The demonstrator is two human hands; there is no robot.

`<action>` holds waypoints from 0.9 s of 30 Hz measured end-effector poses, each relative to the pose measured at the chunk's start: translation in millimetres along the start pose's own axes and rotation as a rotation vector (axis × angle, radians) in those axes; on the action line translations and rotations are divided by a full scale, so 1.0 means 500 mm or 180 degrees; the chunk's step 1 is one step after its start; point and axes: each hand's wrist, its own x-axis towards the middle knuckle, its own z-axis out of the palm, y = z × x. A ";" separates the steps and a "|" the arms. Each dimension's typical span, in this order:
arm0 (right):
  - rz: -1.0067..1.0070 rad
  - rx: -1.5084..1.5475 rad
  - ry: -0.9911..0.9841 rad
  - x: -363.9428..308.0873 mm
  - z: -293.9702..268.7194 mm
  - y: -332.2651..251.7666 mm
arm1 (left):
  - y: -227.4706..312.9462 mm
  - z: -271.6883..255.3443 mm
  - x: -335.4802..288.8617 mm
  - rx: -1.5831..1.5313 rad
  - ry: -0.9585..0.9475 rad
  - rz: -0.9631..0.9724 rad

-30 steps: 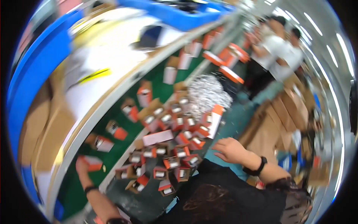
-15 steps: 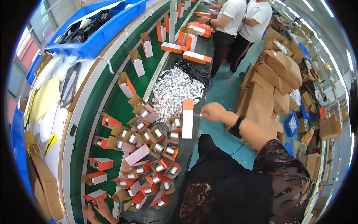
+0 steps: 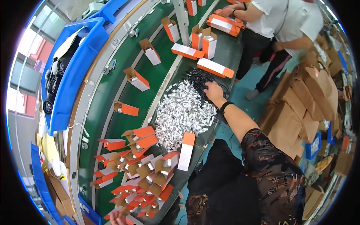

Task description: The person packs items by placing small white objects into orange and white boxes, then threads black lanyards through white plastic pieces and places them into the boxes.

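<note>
My right hand reaches over the dark bench, its fingers bent onto a tangled heap of black cables. Beside the cables spreads a big pile of small white plastic-wrapped pieces. An orange and white box lies at the near edge of that pile. Several open-topped orange and white boxes crowd together at lower left, with white items inside. Against these boxes, a hand that I take for my left hand shows only in part, cut off by the lower edge; its grip is hidden.
A green conveyor runs along the left, with open boxes spaced on it. Beyond it stands a blue bin of dark round-ended parts. Two people in white shirts stand at far right. Brown cartons are stacked beside the aisle.
My right hand has gone from beside the orange and white box, a small pale piece at its fingertips, forward to the black cables. The view has shifted; the lower-left hand shows less.
</note>
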 end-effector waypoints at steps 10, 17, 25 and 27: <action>-0.0376 0.0293 -0.0434 0.119 -0.067 -0.031 | -0.005 0.345 -0.084 -0.0475 -0.1097 -0.0338; -0.1624 0.1130 -0.1005 0.144 -0.156 -0.051 | 0.019 0.517 -0.045 -0.0375 -0.1995 -0.0338; -0.0575 0.0494 -0.0804 -0.037 -0.122 0.156 | -0.025 0.514 -0.056 -0.0042 -0.2516 -0.0575; -0.0364 0.0632 -0.0960 -0.111 -0.116 0.163 | -0.045 0.515 -0.053 0.0030 -0.2329 -0.0790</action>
